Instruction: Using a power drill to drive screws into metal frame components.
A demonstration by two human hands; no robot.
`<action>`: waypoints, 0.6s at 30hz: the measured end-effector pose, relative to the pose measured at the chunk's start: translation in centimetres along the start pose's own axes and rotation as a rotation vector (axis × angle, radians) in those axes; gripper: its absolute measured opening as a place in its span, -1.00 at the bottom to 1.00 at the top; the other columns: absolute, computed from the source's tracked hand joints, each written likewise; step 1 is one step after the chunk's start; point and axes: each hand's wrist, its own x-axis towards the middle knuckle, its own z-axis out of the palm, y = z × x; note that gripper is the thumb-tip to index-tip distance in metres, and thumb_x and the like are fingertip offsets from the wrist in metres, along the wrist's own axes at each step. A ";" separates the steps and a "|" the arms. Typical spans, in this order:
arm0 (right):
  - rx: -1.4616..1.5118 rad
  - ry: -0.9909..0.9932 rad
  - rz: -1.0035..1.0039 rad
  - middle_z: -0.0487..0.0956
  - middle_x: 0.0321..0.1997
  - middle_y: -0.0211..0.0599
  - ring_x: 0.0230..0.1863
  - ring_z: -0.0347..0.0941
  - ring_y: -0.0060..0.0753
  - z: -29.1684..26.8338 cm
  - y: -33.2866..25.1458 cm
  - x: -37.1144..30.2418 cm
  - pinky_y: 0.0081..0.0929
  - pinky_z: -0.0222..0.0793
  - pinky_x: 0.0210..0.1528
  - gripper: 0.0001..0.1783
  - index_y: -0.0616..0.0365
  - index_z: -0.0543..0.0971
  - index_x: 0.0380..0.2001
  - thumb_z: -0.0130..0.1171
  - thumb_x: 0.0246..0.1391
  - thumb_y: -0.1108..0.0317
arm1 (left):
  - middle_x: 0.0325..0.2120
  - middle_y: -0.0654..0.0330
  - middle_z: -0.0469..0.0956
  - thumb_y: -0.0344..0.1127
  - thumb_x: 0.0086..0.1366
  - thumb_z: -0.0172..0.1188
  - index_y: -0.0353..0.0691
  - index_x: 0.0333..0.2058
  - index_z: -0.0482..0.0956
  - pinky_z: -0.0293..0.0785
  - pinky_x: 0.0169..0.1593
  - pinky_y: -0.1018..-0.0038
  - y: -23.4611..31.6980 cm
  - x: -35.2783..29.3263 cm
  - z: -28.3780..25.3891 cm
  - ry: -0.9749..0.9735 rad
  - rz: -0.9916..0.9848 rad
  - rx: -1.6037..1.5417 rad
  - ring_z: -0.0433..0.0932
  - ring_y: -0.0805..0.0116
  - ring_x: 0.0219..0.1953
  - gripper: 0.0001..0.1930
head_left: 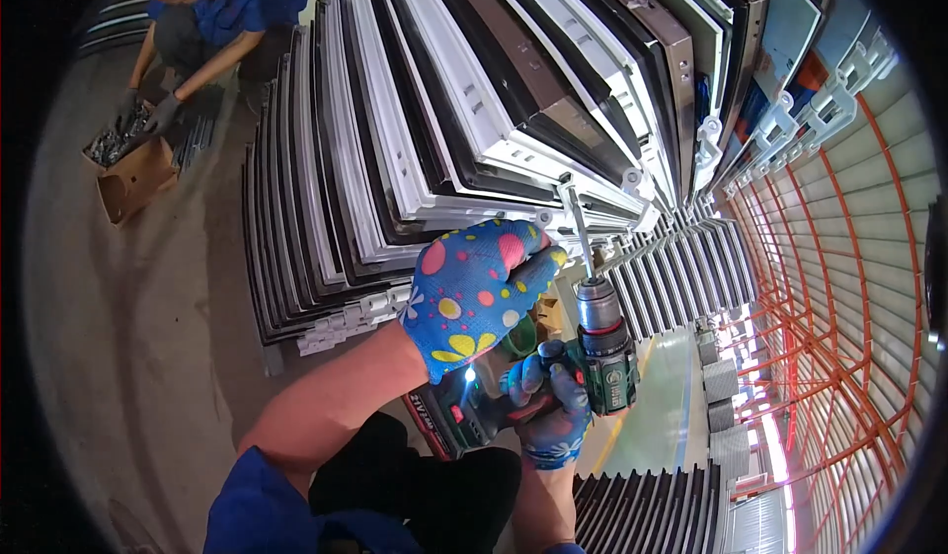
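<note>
My right hand, in a blue patterned glove, is wrapped round the grip of a green and black cordless drill. From its chuck a long, thin bit points up to the edge of the stacked panels, its tip beside a white metal end. Left of the bit is my left hand, in a blue glove with coloured dots. Its fingers are curled together close to the panel edges; what they hold, if anything, is hidden. The drill's battery shows below my left wrist.
At the upper left a person in blue crouches, gloved hands at an open cardboard box with metal parts beside it. More panels stand in rows beyond the drill. Dark ribbed pieces lie at the lower right. Orange roof beams run along the right.
</note>
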 end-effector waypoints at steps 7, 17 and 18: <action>-0.312 0.023 -0.120 0.41 -0.58 -0.31 -0.55 0.32 -0.43 0.3 -2.5 -0.1 -0.53 0.25 -0.49 -0.74 0.19 0.40 -0.18 0.04 0.01 0.46 | -0.54 0.08 0.53 -0.36 0.03 0.26 -0.29 -0.41 0.56 0.42 -0.45 0.42 0.6 0.5 0.3 0.001 0.021 -0.002 0.54 0.16 -0.49 -0.84; -0.845 0.164 -0.131 0.38 -0.65 -0.33 -0.63 0.31 -0.52 2.1 -5.5 -0.1 -0.62 0.21 -0.57 -0.79 0.24 0.41 -0.27 0.09 -0.02 0.41 | -0.53 0.07 0.49 -0.31 0.14 0.12 -0.26 -0.39 0.50 0.39 -0.41 0.35 -0.6 0.0 -0.4 -0.047 -0.030 -0.067 0.49 0.10 -0.45 -0.86; -0.717 0.119 -0.136 0.38 -0.66 -0.31 -0.64 0.30 -0.49 1.9 -5.2 -0.1 -0.60 0.22 -0.56 -0.77 0.24 0.41 -0.28 0.10 -0.03 0.40 | -0.54 0.06 0.48 -0.31 0.14 0.12 -0.26 -0.41 0.49 0.38 -0.42 0.34 -0.5 0.0 -0.6 -0.062 -0.037 -0.053 0.48 0.09 -0.46 -0.86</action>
